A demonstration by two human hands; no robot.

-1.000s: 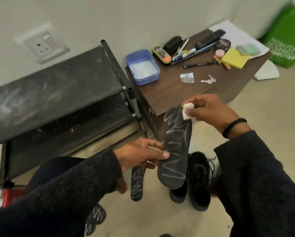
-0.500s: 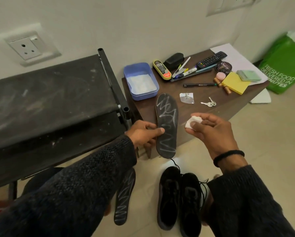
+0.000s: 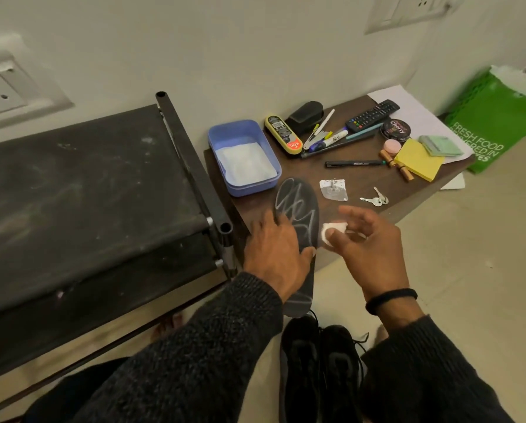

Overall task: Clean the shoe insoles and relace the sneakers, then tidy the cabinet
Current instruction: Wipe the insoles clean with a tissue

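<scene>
Okay, left hand [image 3: 275, 254] lies flat over the insole [image 3: 298, 215], fingers straight, pressing it to the worktop [image 3: 304, 175]; the hand hides the insole's middle, and the heel end hangs off the front edge. White scribble marks show on the toe part, blurred. Right hand [image 3: 368, 248] just beside it, grip pinching a small white wad [image 3: 332, 232] btwn thumb & fingertips, other fingers loose; can't tell if the wad touches the insole. Sneakers [image 3: 319, 370] stand on the floor below, side by side, partly cut off by the sleeves and frame bottom; laces hard to make out. Blue tub [image 3: 243, 157] w/ white stuff inside sits near the insole's toe. Behind: pens, remote [image 3: 371, 114], polish tin [image 3: 396, 128], sticky notes [image 3: 417, 158], keys [image 3: 376, 200]. Dusty black rack [image 3: 81, 190] to the left, cut off at frame edge.
</scene>
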